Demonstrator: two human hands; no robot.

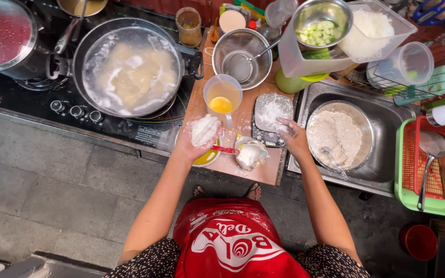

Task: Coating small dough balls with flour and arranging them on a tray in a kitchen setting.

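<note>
My left hand lies palm up above a yellow plate and carries a flat white piece of dough. My right hand, dusted with flour, has its fingers apart at the lower edge of a small floured tray. Between the hands sits a lump of white filling on a wrapper, with a red-handled spoon reaching toward it. Behind the left hand stands a clear measuring cup with yellow liquid.
A wide pan of dumplings in water sits on the black stove at left, beside a lidded pot. A metal bowl of flour rests in the sink at right. A green and red rack holds ladles.
</note>
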